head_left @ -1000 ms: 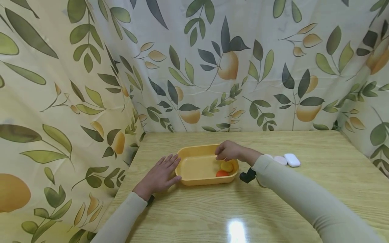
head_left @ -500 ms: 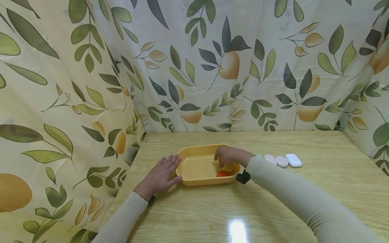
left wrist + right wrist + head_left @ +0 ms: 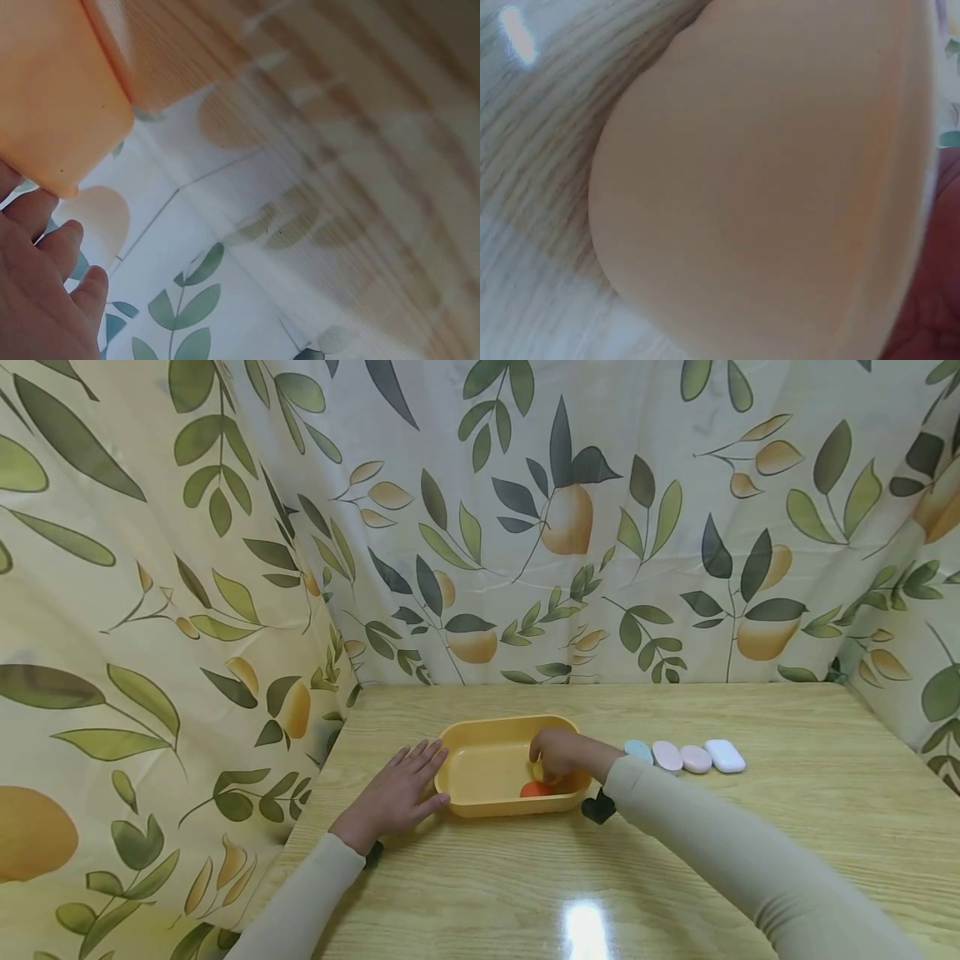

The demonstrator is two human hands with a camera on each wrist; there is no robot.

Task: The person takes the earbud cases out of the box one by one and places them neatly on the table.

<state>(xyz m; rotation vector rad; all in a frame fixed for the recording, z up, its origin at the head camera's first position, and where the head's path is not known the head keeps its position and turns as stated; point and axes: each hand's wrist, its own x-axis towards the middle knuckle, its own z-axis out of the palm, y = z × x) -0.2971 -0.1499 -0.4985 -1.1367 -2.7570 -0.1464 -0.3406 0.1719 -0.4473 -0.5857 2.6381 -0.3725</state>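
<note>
- The tray [image 3: 480,770] was touched by the left hand [image 3: 393,789], fingers extended.
- Inside, a yellow piece [image 3: 537,771] was pinched by the right hand [image 3: 553,752] near a red piece [image 3: 534,790].

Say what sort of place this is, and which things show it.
Possibly a small curtained-off tabletop workspace: fruit-and-leaf patterned curtains hang behind and beside a wood-grain table, and a yellow tray sits on it.
</note>
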